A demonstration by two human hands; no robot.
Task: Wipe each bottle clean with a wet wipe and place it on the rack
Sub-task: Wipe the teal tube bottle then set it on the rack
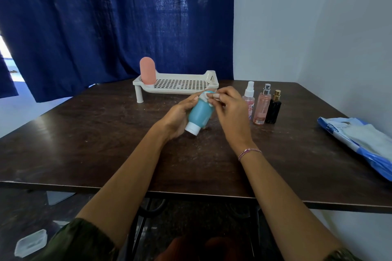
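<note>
**Blue bottle in both hands, wipe on its top end**

Head view: the blue bottle is up off the table, right at the centre of the picture. It is tilted, with the white cap pointing down toward 7 o'clock and the base up toward 1 o'clock. The left hand grips it from the 9 o'clock side, fingers curled round the body. The right hand comes in from 3 o'clock, thumb and fingertips pinching a small white wipe against the raised end of the bottle. There's a braided bracelet on that wrist.

At 12 o'clock on the table stands the white rack, and a pink bottle is upright in its left end. Over at 2 o'clock three more wait in a tight row: a spray bottle with a white top, a perfume bottle with pink liquid, and a black bottle with a gold cap. At 3 o'clock, near the table edge, lies the blue and white wipe pack. A dark blue curtain hangs behind the table. Down at 7 o'clock, on the floor, sits a clear plastic tub.
</note>
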